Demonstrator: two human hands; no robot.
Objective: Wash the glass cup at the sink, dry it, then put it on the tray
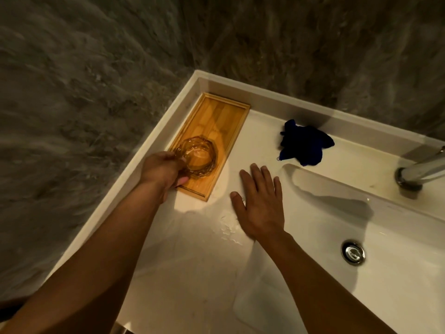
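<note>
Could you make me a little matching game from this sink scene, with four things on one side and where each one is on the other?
Things:
1. glass cup
2. dark blue cloth
3. right hand
4. drain plug

Places:
A. flat on the wet counter, holding nothing
B. at the bottom of the basin
C. on the wooden tray, gripped by the left hand
D. crumpled on the counter, behind the basin's corner

Pairs: 1-C, 2-D, 3-A, 4-B

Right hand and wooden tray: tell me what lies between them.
Only bare white counter separates the right hand from the wooden tray in the head view; water drops sit nearer the wrist.
</note>
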